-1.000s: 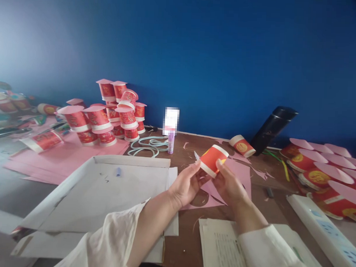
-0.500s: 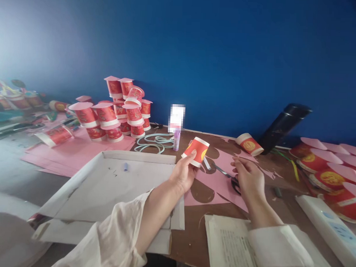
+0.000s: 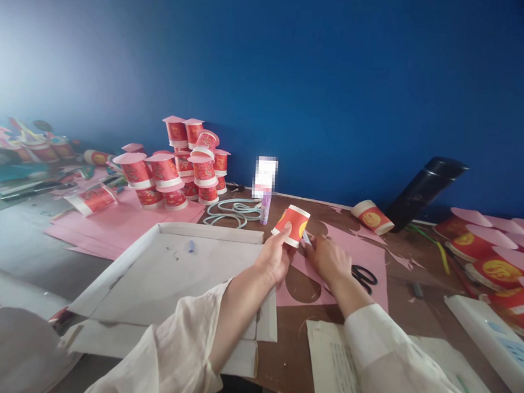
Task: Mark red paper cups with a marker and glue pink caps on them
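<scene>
Fingers of the right hand (image 3: 331, 259) have moved left past the scissors (image 3: 357, 270) to a pale strip (image 3: 306, 238) right of frame centre — attention seems to be there, though whether they grip it I cannot tell. Left hand (image 3: 276, 255) holds the red cup (image 3: 292, 224) just left, tilted; right hand reaches back-up from lower right.

A: What's along the back?
B: Plain matt blue wall (image 3: 317, 95). Black cylindrical bottle (image 3: 427, 193) near its base, right side. Looped pale blue-green cable (image 3: 231, 210) on the brown tabletop (image 3: 288, 361), well left of the bottle.
A: And up front?
B: Left, shallow white cardboard tray (image 3: 142, 290), low sides. Front centre-right, cream printed paper sheets (image 3: 331, 356), text unreadable. Right edge, white oblong power strip (image 3: 476, 318), sockets up.
</scene>
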`<state>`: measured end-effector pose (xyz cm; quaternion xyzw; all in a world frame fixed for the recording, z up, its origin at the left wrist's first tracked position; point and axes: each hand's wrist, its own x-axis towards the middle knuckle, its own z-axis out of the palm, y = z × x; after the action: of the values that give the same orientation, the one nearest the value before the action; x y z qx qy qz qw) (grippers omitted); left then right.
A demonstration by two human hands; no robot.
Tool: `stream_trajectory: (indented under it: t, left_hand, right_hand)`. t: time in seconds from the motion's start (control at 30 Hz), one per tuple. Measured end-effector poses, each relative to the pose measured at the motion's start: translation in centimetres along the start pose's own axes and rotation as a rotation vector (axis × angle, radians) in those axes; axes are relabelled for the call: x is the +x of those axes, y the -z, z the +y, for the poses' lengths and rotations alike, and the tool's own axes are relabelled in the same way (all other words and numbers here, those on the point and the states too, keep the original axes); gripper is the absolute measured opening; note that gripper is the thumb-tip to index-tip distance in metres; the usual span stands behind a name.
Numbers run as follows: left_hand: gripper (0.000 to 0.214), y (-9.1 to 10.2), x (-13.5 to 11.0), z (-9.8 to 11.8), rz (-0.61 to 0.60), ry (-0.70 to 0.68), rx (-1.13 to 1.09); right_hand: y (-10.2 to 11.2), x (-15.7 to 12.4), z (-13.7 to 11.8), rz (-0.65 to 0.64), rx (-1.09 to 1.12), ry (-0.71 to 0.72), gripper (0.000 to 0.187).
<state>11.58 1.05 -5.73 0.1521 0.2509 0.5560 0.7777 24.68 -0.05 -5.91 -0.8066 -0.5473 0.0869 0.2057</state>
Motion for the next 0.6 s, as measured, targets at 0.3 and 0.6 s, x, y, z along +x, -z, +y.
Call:
stream_trajectory:
  t: [0.3, 0.6]
  left_hand:
    - [0.011, 0.3, 0.5, -0.4, 0.014, 0.053, 0.054]
    - [0.02, 0.3, 0.8, -0.9, -0.044, 0.096, 0.162]
  right_hand:
    - [2.3, 0.0, 3.6, 0.207, 0.307, -0.09, 0.037]
    - [0.7, -1.0, 3.0, 0.176, 0.572, 0.007, 0.041]
